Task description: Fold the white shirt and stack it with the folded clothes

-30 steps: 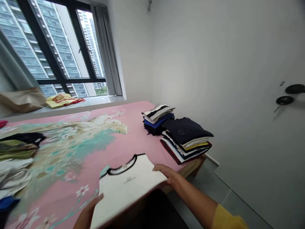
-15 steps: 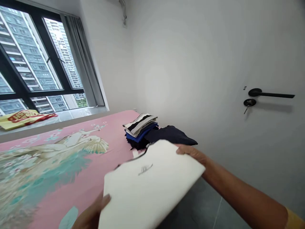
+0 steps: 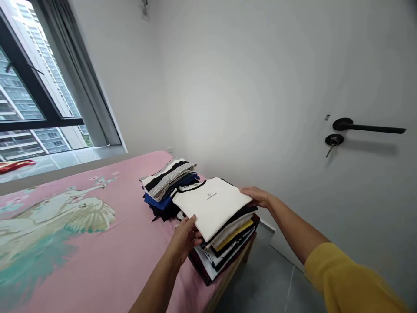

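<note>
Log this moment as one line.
left hand: on left edge of white shirt; right hand: on right edge; white shirt: folded, atop clothes stack; beside: second pile, striped garment uppermost

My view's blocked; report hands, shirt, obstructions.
Left hand, right hand at opposite edges of white shirt. Shirt folded, atop clothes stack. Striped-topped pile alongside, not blocking.

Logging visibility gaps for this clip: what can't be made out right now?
In the head view:
White shirt, chest print: too small to read.
Dark layer beneath: mostly covered by the shirt.
Red item on the sill: cut off by the left edge.
Yellow sleeve: cut off by the bottom edge.
</note>
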